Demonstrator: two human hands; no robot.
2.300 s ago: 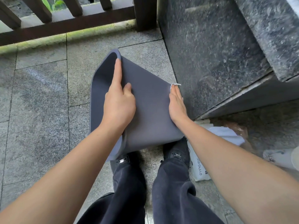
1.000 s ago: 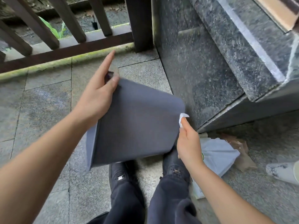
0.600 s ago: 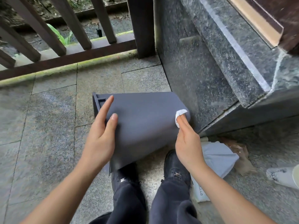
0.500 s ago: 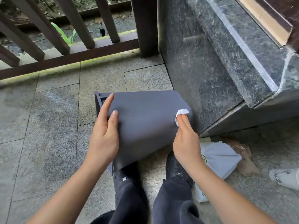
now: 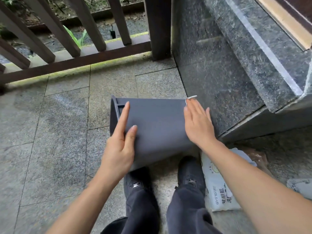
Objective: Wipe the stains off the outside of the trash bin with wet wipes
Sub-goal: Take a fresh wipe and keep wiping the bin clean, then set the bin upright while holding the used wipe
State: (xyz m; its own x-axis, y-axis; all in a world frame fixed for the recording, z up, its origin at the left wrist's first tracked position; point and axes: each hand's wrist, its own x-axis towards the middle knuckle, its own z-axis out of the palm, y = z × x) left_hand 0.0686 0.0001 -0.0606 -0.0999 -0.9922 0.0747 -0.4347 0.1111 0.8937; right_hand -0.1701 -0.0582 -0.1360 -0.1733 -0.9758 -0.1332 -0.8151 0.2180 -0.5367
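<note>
Bin point(image 5: 158, 125) under 2 flat hands, right hand point(image 5: 197, 124) pressing wipe point(image 5: 190, 98)

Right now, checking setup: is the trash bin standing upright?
No, the trash bin lies on its side, rim toward the railing, both hands flat on it.

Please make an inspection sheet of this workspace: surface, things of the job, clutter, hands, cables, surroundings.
Surface: grey stone floor tiles, outdoors.
Job's things: dark grey trash bin lying on its side, open end to the left; white wet wipe at its right end.
Clutter: wipes pack and crumpled plastic wrapper on the floor at right.
Hands: left hand flat on the bin near its rim; right hand presses the wipe with flat fingers.
Cables: nothing seen.
Surroundings: dark wooden railing ahead, polished stone step at right.
</note>
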